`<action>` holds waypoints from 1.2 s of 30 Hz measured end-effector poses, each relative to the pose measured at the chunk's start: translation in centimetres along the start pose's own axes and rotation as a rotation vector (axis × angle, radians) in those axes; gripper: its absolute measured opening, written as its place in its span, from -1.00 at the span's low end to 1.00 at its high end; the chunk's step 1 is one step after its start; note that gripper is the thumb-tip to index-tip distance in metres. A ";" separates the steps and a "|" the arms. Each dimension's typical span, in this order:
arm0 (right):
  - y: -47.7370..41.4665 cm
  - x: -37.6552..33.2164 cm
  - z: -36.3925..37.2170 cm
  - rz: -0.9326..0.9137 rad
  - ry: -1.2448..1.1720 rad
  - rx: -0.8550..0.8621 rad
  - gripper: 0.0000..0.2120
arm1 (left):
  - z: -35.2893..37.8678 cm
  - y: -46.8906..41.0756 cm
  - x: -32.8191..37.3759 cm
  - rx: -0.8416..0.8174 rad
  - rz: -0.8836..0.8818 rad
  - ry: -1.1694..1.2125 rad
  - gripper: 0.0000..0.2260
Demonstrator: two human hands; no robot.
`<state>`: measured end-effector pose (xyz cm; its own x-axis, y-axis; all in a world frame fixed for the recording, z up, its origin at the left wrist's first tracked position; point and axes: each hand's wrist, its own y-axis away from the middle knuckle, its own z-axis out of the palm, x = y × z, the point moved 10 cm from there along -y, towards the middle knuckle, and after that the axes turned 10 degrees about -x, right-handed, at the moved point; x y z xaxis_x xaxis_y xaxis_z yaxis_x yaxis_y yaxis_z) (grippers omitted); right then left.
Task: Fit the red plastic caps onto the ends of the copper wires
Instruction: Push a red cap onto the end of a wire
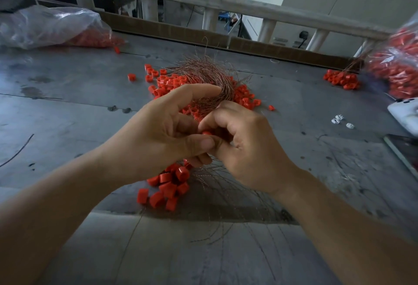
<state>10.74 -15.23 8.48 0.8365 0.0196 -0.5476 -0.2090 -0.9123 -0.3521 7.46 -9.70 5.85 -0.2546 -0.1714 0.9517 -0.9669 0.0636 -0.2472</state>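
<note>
Your left hand (162, 131) grips the thin, probably springy wires (203, 74) near their ends; your right hand (244, 149) pinches a cap (207, 132), likely light and rigid, by its sides.

we have single view, head-worn, facing forward and down across surface (67, 108). wide lens: railing (226, 0) bows along top edge. we sit close over left hand (162, 131) and right hand (246, 146), both near frame centre, forearms entering from bottom corners. surface near edge crosses low in frame, far edge lies below railing. left bag (45, 27) and right bag (398, 67) clipped by side borders, right one blurred.
</note>
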 end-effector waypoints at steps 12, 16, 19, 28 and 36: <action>-0.1 1.2 -0.1 0.071 -0.351 -0.019 -0.58 | -1.8 0.1 0.2 0.075 -0.049 0.181 -0.56; 0.0 2.0 0.5 0.134 -0.505 -0.057 -0.78 | -3.2 0.2 1.0 0.183 0.026 0.340 -0.60; 0.2 2.0 -0.7 0.136 -0.527 0.022 -0.85 | -4.1 0.3 0.9 0.232 0.036 0.415 -0.62; 0.4 2.6 -1.8 0.216 -0.274 -0.004 -0.84 | -5.4 1.0 -0.3 0.329 -0.141 0.077 -0.83; 0.4 3.6 -0.2 0.299 -0.087 -0.164 -0.83 | -5.8 1.4 -1.7 0.255 -0.399 -0.434 -0.82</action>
<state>13.73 -15.61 6.51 0.7030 -0.2305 -0.6728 -0.3483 -0.9364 -0.0431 6.61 -3.57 4.91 0.1934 -0.5193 0.8324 -0.9490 -0.3144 0.0244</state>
